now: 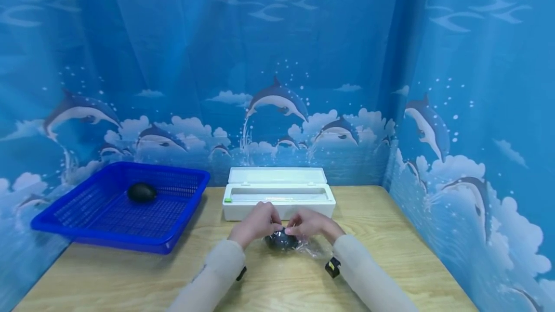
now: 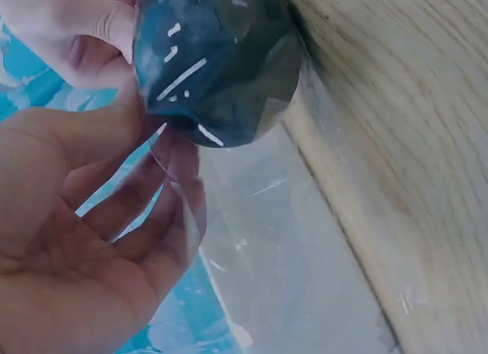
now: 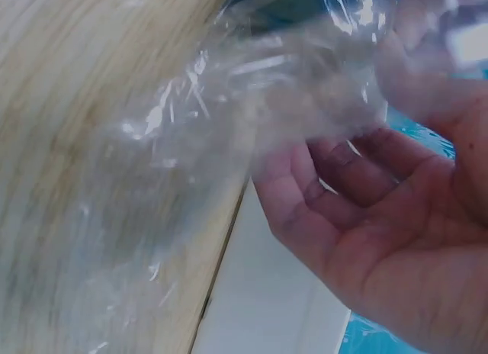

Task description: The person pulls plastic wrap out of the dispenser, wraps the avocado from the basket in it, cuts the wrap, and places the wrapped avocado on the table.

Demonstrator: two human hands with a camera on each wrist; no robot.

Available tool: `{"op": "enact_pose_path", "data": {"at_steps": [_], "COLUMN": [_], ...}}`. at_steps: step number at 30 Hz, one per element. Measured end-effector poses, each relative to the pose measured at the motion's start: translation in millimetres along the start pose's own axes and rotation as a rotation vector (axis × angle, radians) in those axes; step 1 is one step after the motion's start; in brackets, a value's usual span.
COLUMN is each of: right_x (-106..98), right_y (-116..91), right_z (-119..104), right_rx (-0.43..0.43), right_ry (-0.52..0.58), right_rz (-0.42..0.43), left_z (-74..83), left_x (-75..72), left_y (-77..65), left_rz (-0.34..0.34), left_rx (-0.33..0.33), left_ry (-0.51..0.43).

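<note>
In front of the white box, a dark oval fruit (image 1: pixel 282 241), much like an avocado, sits in clear plastic wrap (image 3: pixel 183 133) that shines in all three views. My left hand (image 1: pixel 257 221) pinches the wrap with thumb and fingers at the fruit's upper side; in the left wrist view this hand (image 2: pixel 91 217) lies beside the wrapped fruit (image 2: pixel 229 56). From the other side my right hand (image 1: pixel 310 223) pinches the wrap close to the left fingertips. Loose film trails to the right over the table, under the right hand (image 3: pixel 389 239) in its wrist view.
A white wrap dispenser box (image 1: pixel 236 212) with its lid (image 1: pixel 277 176) raised stands just behind the hands. To the left is a blue plastic basket (image 1: pixel 117 240) with a second dark oval fruit (image 1: pixel 141 192) in it. A dolphin-print curtain (image 1: pixel 208 61) encloses the wooden table (image 1: pixel 390 264).
</note>
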State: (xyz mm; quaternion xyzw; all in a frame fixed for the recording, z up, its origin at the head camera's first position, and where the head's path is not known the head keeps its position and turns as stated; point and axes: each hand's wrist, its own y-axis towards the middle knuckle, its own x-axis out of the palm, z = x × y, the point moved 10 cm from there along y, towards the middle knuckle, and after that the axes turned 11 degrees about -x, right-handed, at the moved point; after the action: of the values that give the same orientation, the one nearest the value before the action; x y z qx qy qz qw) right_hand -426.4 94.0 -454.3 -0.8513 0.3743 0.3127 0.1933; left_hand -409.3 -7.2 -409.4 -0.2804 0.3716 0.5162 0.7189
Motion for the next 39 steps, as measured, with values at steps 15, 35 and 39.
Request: {"op": "enact_pose_path", "data": {"at_steps": [15, 35, 39], "right_x": [17.7, 30.2, 33.0], "right_y": [-7.2, -23.6, -26.7], "right_z": [2.8, -3.9, -6.0], "right_rx": [0.049, 0.017, 0.03], "right_ry": [0.162, 0.183, 0.213], "right_rz": [-0.044, 0.013, 0.004], "left_z": [22.8, 8.4, 8.0], "left_x": [-0.8, 17.9, 16.2], "left_y": [-21.4, -65.3, -71.3], "left_rz": [0.17, 0.114, 0.131], "left_rx": [0.164, 0.236, 0.281], "left_ry": [0.129, 0.095, 0.1]}}
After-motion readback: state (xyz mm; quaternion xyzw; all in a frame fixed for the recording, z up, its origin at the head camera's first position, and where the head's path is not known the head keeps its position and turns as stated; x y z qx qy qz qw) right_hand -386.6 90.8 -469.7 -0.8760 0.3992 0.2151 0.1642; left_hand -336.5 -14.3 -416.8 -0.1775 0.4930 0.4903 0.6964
